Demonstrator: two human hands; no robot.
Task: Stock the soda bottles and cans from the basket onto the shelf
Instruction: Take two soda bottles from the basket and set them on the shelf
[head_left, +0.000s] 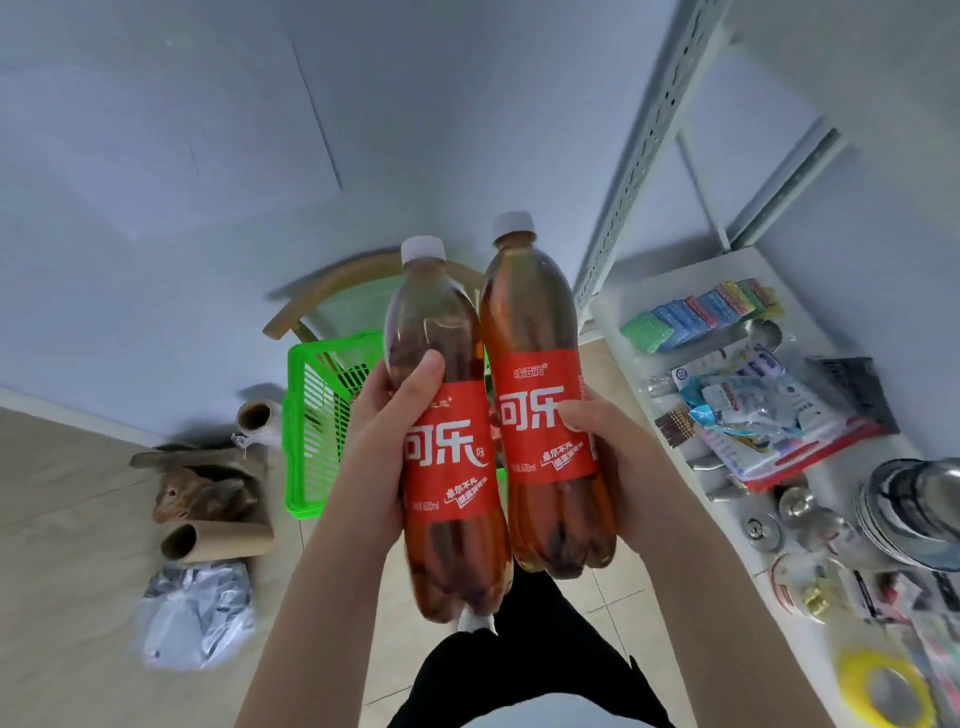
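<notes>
2 cola bottles (449, 467), 2 hands (382, 441)

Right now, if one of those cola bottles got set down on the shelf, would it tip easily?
Probably somewhat: the right bottle is tall and narrow. It looks nearly full, so it is likely heavy for its size, which should steady it. The shelf is crowded, so a nudge from neighbouring goods might topple it.

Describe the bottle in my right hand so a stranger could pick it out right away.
Start at the white shelf on the right; the two cola bottles are held up just left of it. Yours is the right bottle, in the right hand, nearer the shelf. Unlike the left bottle, it sits higher and its liquid looks lighter amber.
</notes>
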